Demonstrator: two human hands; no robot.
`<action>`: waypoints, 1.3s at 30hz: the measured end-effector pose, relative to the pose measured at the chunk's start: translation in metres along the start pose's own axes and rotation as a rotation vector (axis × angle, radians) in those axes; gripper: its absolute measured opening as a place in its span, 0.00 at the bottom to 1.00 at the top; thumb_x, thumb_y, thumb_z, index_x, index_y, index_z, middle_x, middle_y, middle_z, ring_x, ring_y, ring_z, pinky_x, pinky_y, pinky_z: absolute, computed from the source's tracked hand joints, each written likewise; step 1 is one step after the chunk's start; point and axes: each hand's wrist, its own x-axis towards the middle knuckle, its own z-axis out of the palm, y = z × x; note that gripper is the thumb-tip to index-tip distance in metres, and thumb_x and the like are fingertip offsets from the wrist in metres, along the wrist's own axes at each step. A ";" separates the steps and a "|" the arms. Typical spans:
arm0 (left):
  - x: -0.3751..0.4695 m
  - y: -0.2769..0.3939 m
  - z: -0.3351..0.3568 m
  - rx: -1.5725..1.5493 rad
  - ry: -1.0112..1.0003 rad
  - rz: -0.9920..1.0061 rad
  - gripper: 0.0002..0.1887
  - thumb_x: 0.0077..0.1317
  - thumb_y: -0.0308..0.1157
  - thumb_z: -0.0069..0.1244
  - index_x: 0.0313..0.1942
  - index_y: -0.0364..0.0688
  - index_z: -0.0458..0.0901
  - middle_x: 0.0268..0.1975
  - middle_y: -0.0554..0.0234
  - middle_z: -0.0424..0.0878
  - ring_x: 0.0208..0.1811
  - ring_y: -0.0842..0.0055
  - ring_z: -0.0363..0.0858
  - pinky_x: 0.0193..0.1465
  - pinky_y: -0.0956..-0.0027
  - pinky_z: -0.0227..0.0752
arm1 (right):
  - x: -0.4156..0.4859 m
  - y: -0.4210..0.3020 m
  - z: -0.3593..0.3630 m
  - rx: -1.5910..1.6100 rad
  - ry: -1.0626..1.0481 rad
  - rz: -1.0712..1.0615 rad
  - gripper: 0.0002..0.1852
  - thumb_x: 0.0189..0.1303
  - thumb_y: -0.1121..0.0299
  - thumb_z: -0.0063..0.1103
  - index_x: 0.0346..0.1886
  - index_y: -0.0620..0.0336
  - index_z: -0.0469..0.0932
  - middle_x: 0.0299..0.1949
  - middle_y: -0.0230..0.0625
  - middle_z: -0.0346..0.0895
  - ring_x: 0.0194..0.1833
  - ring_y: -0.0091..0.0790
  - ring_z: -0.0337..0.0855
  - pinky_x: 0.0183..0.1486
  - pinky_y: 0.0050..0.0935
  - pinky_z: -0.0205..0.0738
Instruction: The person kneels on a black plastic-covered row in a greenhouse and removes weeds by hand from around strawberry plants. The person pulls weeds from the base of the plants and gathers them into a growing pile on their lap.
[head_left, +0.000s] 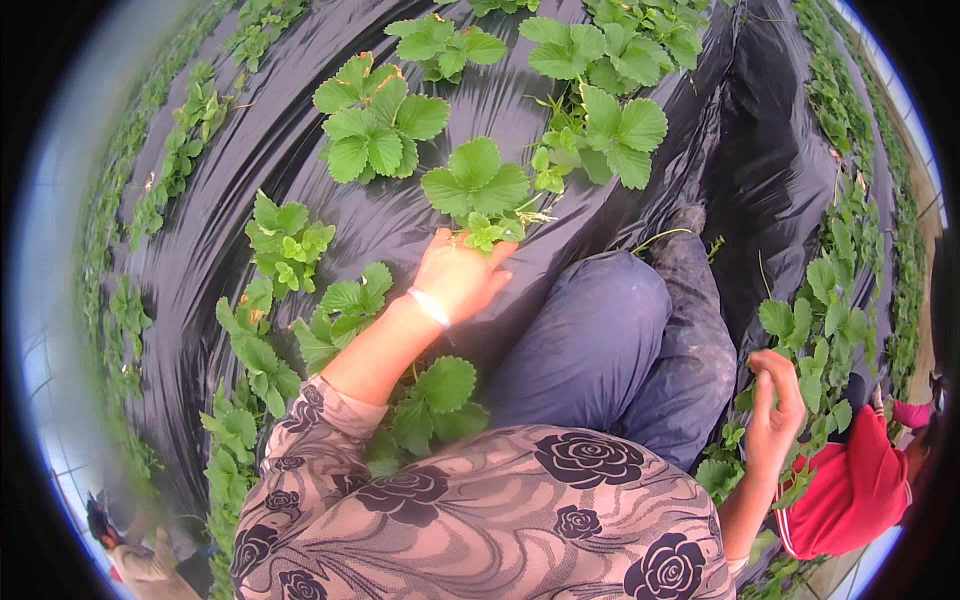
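Observation:
My left hand (463, 277), with a pale band at the wrist, reaches to the base of a strawberry plant (477, 180) growing through black plastic mulch film (390, 221). Small young leaves (484, 232) lie over its fingers, and pale stems stick out just right of them. Whether those fingers grip anything is hidden by the leaves. My right hand (778, 394) is raised beside my bent knee, at the edge of the right-hand plant row, its thumb and forefinger curled towards each other. Something tiny may be at its fingertips; I cannot tell.
More strawberry plants (375, 124) stand ahead and along the left, some with brown leaf edges. A dark furrow (757, 165) runs beside my shoe (688, 219). A person in a red top (844, 491) is at the lower right, another person (142, 559) at the lower left.

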 end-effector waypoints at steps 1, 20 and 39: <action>0.000 0.000 -0.003 -0.010 0.013 0.031 0.20 0.65 0.43 0.55 0.56 0.49 0.82 0.46 0.56 0.87 0.46 0.59 0.84 0.55 0.53 0.70 | 0.035 -0.040 0.045 -0.062 -0.167 -0.273 0.10 0.61 0.80 0.58 0.45 0.66 0.81 0.44 0.45 0.82 0.45 0.45 0.83 0.51 0.37 0.77; 0.003 -0.066 0.010 0.082 0.157 -0.135 0.07 0.66 0.36 0.54 0.32 0.44 0.84 0.30 0.60 0.83 0.35 0.64 0.81 0.41 0.60 0.68 | 0.140 -0.111 0.249 -0.132 -0.349 -0.875 0.05 0.53 0.68 0.53 0.30 0.53 0.79 0.41 0.29 0.79 0.57 0.36 0.74 0.49 0.39 0.65; 0.048 -0.085 0.034 -0.092 -0.201 -0.326 0.20 0.55 0.42 0.63 0.48 0.48 0.85 0.46 0.57 0.88 0.49 0.58 0.85 0.49 0.55 0.78 | 0.136 -0.118 0.248 -0.206 -0.429 -0.640 0.16 0.57 0.77 0.55 0.49 0.57 0.82 0.47 0.35 0.82 0.54 0.40 0.80 0.56 0.44 0.73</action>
